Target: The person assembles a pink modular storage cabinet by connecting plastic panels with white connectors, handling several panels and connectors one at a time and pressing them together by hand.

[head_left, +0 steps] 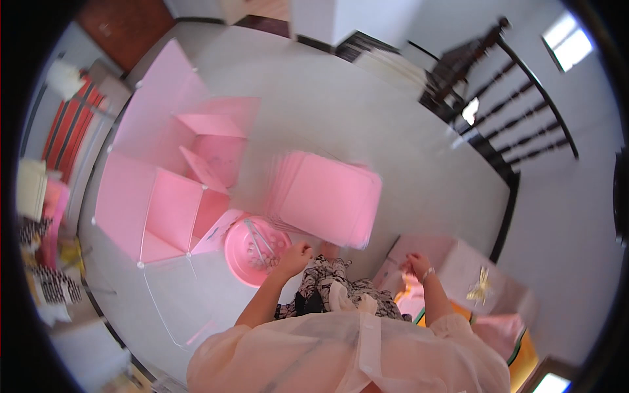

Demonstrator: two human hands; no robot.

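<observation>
Reaching into the pink bowl (pixel 252 252) of small connectors beside the half-built panel cube (pixel 164 209), left hand (pixel 295 257) looks curled, grip unclear from blur. Right hand (pixel 418 265) pinches something small at the cardboard box (pixel 458 262). Risk: bowl tips, connectors scatter across the floor (pixel 367 111).

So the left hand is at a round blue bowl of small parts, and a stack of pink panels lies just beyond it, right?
Not quite: the bowl is pink, not blue. The head view shows the left hand at its rim, with small parts inside, and the stack of pink panels lying just beyond it on the floor.
</observation>
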